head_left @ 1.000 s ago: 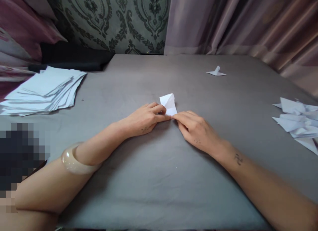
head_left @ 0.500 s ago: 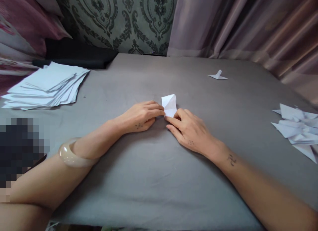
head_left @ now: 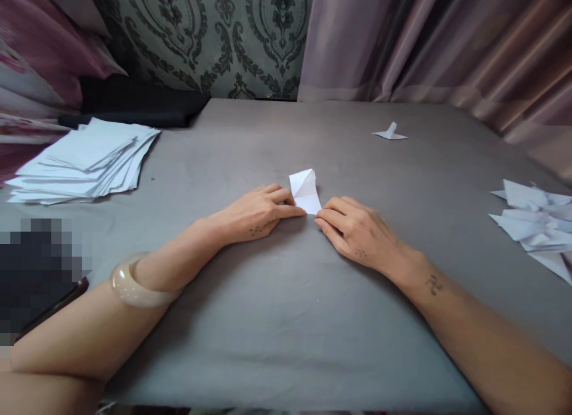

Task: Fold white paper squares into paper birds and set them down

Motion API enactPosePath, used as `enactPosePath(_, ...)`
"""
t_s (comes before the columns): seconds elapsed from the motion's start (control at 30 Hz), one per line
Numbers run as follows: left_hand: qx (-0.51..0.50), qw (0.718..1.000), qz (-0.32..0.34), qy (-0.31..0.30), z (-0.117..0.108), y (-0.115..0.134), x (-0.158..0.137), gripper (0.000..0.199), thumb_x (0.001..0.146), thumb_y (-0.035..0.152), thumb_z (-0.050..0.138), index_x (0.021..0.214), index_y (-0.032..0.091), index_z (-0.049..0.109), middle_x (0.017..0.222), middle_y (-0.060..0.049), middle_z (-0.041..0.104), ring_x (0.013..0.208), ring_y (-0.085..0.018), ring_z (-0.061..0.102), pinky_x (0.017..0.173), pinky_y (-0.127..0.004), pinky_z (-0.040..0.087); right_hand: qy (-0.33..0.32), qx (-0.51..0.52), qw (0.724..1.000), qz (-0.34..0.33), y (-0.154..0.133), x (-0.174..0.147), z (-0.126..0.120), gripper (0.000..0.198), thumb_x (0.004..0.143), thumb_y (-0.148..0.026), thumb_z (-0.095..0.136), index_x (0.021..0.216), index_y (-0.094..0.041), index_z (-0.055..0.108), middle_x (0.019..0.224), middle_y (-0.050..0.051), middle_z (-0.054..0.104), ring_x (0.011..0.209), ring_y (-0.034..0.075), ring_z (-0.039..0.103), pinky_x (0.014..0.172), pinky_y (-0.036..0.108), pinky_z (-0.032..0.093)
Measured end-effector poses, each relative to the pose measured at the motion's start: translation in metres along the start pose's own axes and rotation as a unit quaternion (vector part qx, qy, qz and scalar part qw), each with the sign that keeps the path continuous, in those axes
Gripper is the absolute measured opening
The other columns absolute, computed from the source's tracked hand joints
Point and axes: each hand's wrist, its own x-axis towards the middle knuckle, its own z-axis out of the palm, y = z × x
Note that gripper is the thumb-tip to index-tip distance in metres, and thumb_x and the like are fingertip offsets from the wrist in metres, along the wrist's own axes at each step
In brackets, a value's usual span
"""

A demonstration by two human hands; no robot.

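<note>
A small folded white paper (head_left: 308, 196) with crease lines lies on the grey cloth between my hands. My left hand (head_left: 268, 211) holds its lower left edge, one finger stretched along the bottom fold and the others curled at the side. At the lower right corner, the closed fingertips of my right hand (head_left: 355, 227) pinch the paper. The paper's left edge is partly hidden by my left fingers.
A stack of white paper sheets (head_left: 89, 159) lies at the left. Several folded paper pieces (head_left: 540, 218) are piled at the right, and a single folded paper bird (head_left: 391, 132) sits farther back. Beside my left arm is a dark, blurred-out object (head_left: 38, 278). Curtains (head_left: 357, 40) hang behind the cloth-covered surface (head_left: 277, 320).
My right hand has slid a little right along the paper's lower edge to its corner. The left finger now reaches farther right along that edge, and more of the paper's lower right shows.
</note>
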Motion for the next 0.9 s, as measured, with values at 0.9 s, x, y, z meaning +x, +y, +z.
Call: enactPosePath(0.9, -0.048, 0.991, -0.076, 0.100, 0.008, 0.004, 0.008, 0.021, 0.093, 0.017, 0.045, 0.099, 0.017, 0.065, 0.101, -0.008, 0.065, 0.091, -0.018, 0.061, 0.077, -0.028, 0.049, 0.095, 0.251, 0.937, 0.225, 0.001, 0.018, 0.019, 0.014, 0.082, -0.034, 0.062, 0.083, -0.021, 0.066, 0.076, 0.000, 0.062, 0.061, 0.012, 0.053, 0.059, 0.026, 0.041)
